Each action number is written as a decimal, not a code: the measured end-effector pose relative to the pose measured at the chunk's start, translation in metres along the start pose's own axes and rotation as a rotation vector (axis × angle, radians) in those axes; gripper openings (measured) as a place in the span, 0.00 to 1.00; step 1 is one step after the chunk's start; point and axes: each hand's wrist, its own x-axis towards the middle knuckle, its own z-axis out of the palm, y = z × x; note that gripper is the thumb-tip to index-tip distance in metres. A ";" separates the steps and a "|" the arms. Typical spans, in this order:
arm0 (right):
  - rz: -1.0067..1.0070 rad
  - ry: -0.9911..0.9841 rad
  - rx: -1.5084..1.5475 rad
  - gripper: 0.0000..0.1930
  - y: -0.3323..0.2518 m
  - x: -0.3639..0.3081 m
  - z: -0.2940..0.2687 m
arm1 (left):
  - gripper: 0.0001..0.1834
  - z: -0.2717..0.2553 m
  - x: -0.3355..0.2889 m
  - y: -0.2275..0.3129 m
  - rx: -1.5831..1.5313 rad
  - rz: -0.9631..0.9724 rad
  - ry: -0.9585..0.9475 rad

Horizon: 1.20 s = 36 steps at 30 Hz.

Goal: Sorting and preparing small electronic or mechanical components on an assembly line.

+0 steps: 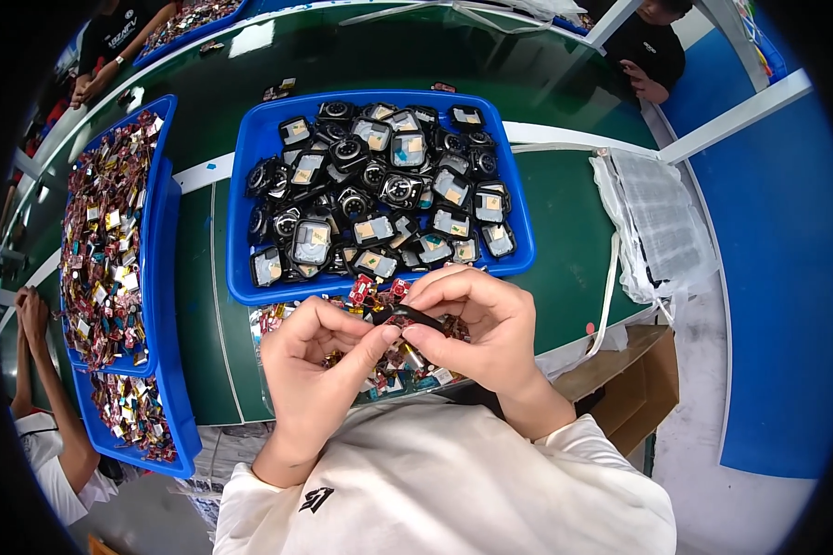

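The left hand and right hand both pinch a black case lying crosswise between them, nearside of the blue tray.

Ridged, translucent white plastic packaging lies at the right end of the glossy green counter, near an open brown cardboard box (partly hidden). A straight white bar crosses smooth blue flooring, near a black-shirted person.

Bright light, glare (upper left), bent edges
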 end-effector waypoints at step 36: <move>0.000 0.331 -0.988 0.14 0.065 0.175 -0.225 | 0.09 -0.055 0.016 -0.007 0.823 0.543 0.020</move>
